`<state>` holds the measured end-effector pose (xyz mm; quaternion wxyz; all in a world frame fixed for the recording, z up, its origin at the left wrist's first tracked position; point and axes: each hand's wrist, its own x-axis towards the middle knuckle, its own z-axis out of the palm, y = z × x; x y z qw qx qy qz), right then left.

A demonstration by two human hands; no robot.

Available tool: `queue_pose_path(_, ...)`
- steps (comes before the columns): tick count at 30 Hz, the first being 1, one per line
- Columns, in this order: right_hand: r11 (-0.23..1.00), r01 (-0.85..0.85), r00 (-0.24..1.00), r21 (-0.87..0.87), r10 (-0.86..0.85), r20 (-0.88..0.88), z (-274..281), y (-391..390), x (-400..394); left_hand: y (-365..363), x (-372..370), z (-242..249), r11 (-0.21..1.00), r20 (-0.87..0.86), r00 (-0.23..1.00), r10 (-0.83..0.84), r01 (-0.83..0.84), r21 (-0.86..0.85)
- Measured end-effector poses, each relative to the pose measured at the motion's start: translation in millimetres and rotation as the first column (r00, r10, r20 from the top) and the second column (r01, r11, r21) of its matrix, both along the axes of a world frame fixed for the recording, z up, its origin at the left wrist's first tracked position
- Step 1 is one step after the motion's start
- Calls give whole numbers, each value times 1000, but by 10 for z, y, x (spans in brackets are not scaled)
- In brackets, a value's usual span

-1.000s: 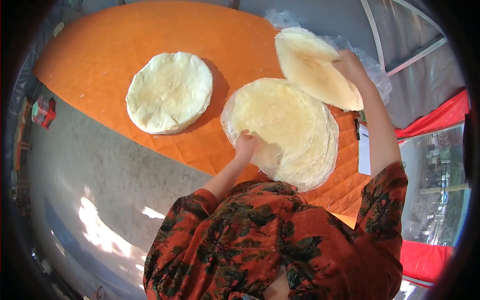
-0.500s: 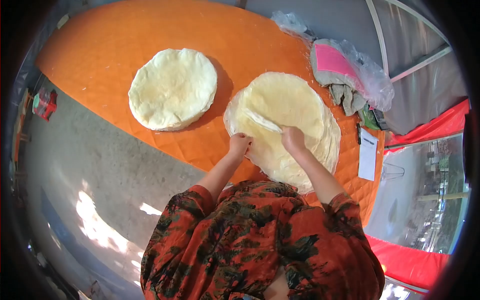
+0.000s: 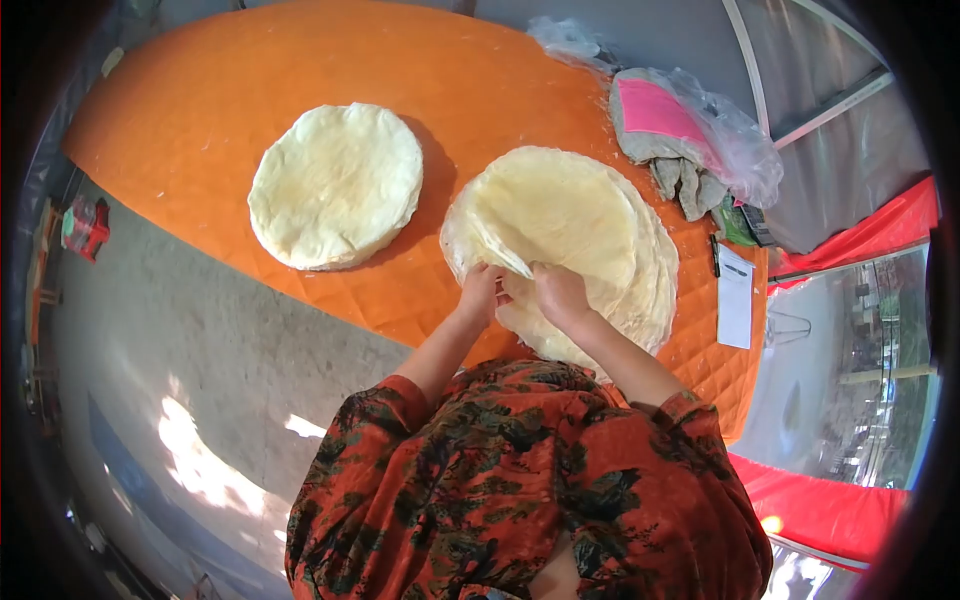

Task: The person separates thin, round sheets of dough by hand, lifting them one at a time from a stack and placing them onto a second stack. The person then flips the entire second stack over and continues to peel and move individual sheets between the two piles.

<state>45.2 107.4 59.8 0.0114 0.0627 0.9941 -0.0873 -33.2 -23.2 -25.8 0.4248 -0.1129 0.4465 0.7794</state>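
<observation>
In front of me lies a stack of thin, round, pale-yellow sheets, their edges uneven and fanned out at the right. My right hand is closed on the folded-up edge of the top sheet, which rises in a narrow ridge toward the upper left. Close beside it, my left hand pinches the near-left edge of the same sheet. A second, thicker round pile of similar pale sheets sits to the left, away from both hands.
An orange quilted cover is spread over the table. Grey cloth with a pink patch and clear plastic bags lie at the back right. A white paper with a pen is at the right edge. Concrete floor shows at left.
My right hand has moved left, drawing the folded edge of the sheet toward my left hand. The left hand stays at the near-left edge. The view has shifted slightly.
</observation>
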Motion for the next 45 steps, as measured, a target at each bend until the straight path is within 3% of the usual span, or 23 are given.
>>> queue_pose_path(2,999,-11,999,51,8,49,-134,-59,19,-3,33,148,997,23,999,31,-32,76)
queue_pose_path(9,1000,-8,994,-15,10,110,-181,-57,126,-79,53,113,998,51,998,33,-36,44)
queue_pose_path(11,997,-7,997,-82,12,70,-234,-33,147,-68,54,122,998,59,998,31,-34,47)
queue_pose_path(14,998,-30,965,-57,14,-263,-152,-166,268,-64,78,87,978,160,986,44,-76,196)
queue_pose_path(17,920,285,957,-269,-289,23,-509,118,182,-33,123,174,986,139,990,27,-50,162)
queue_pose_path(19,920,303,953,-249,-292,82,-400,592,-121,43,172,133,998,7,999,-34,34,48)
queue_pose_path(20,883,419,907,-211,-396,143,-401,1026,-388,56,217,89,997,-53,996,-76,75,-22)
queue_pose_path(21,902,353,932,-249,-315,180,130,1294,-635,83,237,43,996,-69,994,-81,79,-30)
queue_pose_path(23,956,238,971,-175,-229,71,1324,1463,-934,110,206,40,994,-55,994,-89,86,-59)
queue_pose_path(24,947,198,973,-254,-222,-68,1390,1885,-1093,123,207,48,994,-45,995,-92,89,-70)
queue_pose_path(26,968,168,960,-187,-204,-191,2197,1497,-1016,135,218,105,994,-40,996,-74,70,-89)
queue_pose_path(27,987,122,958,-105,-144,-247,2177,1369,-969,133,221,123,994,-35,998,-60,56,-98)
queue_pose_path(29,997,31,940,69,-6,-340,2119,1097,-812,102,259,-49,933,-410,910,62,-199,-299)
queue_pose_path(30,990,67,953,122,-27,-303,1861,1034,-746,73,270,-141,869,-582,809,82,-344,-355)
queue_pose_path(31,979,100,962,177,-50,-269,1470,978,-678,1,219,-185,774,-646,758,87,-460,-435)
queue_pose_path(33,988,146,966,44,-133,-220,798,585,-395,-231,74,-268,519,-761,647,53,-669,-533)
queue_pose_path(36,994,95,993,-52,-98,-62,-311,280,-23,-426,-63,-365,750,-423,900,101,-348,-562)
queue_pose_path(37,987,127,992,-95,-124,31,-522,227,31,-400,-65,-419,754,-442,884,154,-394,-526)
queue_pose_path(40,989,116,992,-87,-120,-44,-465,197,35,-449,-48,-108,770,-551,834,31,-372,-519)
queue_pose_path(44,996,81,996,-31,-82,-44,162,220,-123,-406,-25,62,919,-264,960,99,-189,-345)
queue_pose_path(45,999,16,984,-35,-22,-174,242,130,-89,-390,-28,16,939,-219,969,113,-176,-296)
